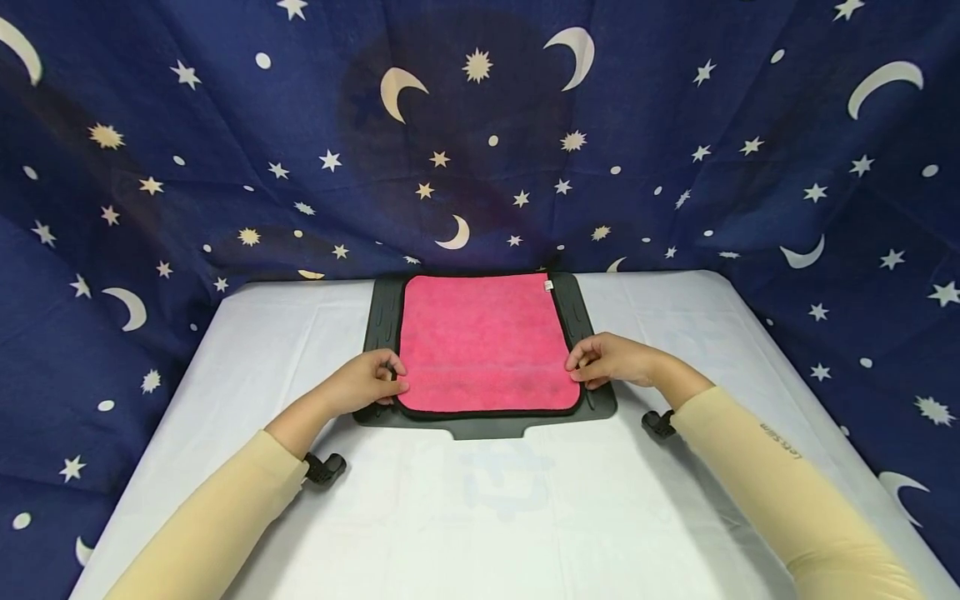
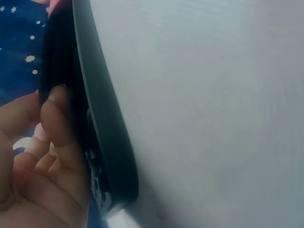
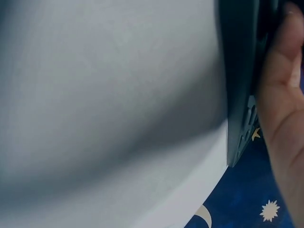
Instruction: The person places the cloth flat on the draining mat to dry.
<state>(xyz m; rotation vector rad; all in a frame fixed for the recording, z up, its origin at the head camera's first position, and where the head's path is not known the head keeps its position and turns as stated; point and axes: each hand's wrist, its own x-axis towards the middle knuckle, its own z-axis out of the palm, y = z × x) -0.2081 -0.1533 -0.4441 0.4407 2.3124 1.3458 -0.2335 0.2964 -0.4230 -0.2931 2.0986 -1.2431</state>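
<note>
A pink cloth [image 1: 483,342] with a dark border and a small white tag at its top right corner lies spread over a dark grey board [image 1: 491,429]. My left hand [image 1: 367,379] pinches the cloth's left edge near the lower corner between thumb and fingers. On the opposite side, my right hand [image 1: 611,360] pinches the right edge at about the same height. In the left wrist view, fingertips [image 2: 58,97] meet the dark edge beside the board [image 2: 107,104]. The right wrist view shows only part of the right hand [image 3: 285,104] next to the board's side [image 3: 237,71].
Under the board is a table with a white cover [image 1: 487,517]. A dark blue curtain [image 1: 480,150] with moons and stars hangs behind and along both sides. Black wrist devices [image 1: 326,471] sit at the cuffs of the cream sleeves [image 1: 217,517].
</note>
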